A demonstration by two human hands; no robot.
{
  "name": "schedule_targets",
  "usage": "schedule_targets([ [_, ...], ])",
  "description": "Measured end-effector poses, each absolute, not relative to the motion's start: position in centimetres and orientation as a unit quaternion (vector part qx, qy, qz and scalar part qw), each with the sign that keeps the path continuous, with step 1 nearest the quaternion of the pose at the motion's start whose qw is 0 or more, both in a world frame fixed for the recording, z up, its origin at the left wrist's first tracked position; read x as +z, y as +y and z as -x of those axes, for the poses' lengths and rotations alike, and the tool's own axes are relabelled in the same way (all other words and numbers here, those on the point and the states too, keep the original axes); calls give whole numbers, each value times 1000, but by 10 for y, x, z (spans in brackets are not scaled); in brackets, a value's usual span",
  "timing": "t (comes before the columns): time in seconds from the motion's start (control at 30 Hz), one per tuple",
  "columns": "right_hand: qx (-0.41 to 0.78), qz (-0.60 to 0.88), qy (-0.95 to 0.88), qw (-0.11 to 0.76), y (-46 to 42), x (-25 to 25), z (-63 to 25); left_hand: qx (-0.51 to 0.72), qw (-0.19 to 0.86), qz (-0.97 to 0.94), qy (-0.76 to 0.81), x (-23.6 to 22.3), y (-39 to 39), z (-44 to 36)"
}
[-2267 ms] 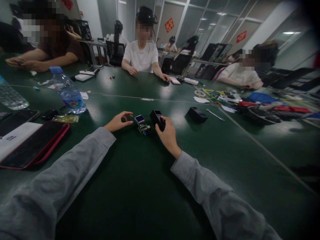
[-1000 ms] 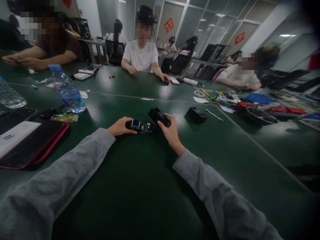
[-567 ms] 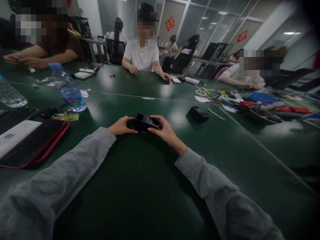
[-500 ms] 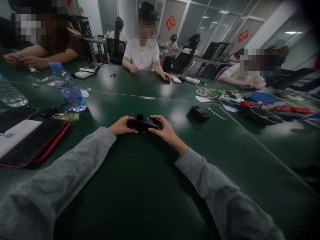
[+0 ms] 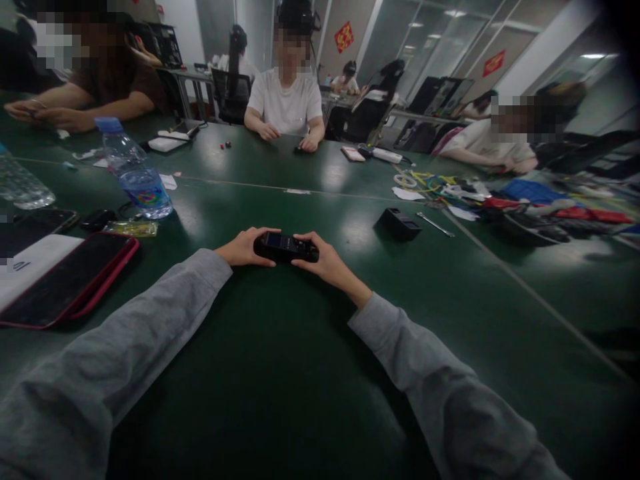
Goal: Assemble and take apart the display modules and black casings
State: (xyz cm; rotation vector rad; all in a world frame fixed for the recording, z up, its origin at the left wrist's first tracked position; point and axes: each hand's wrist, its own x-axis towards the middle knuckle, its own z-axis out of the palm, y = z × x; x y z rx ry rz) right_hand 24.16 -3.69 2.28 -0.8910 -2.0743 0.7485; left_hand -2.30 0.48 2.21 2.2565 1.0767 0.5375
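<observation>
Between my two hands is a black handheld device with a small dark screen and a row of buttons, held lengthwise above or on the green table. My left hand grips its left end, thumb along the near edge and fingers on the far side. Around the right end, by the buttons, the thumb and fingers of my right hand are closed. Whether the device touches the tabletop I cannot tell. To the right lies a black open-topped block, with a metal wrench beside it.
Water bottles stand at the left, near a phone in a red case and a yellow packet. Cables and tools pile up at the right. Across the table sits a person in a white shirt; others sit left and right.
The device has tilted flatter in my hands, its screen side turned more upward. Across the table, the person's hand has drawn back to the left with a small dark thing.
</observation>
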Motion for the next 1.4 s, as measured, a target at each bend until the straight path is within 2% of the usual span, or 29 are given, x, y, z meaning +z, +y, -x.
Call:
schedule_targets([
  [0.23,290,343,-811,375,-37,18,-242,172,294,-846,409,28,3,22],
  [1.1,362,381,-737,424,-36,18,-244,189,308,-825,436,20,7,24],
  [1.27,384,380,-692,480,-30,26,-252,206,319,-826,417,16,10,25],
  [1.4,316,434,-638,553,-19,24,-272,210,320,-836,394,17,10,26],
])
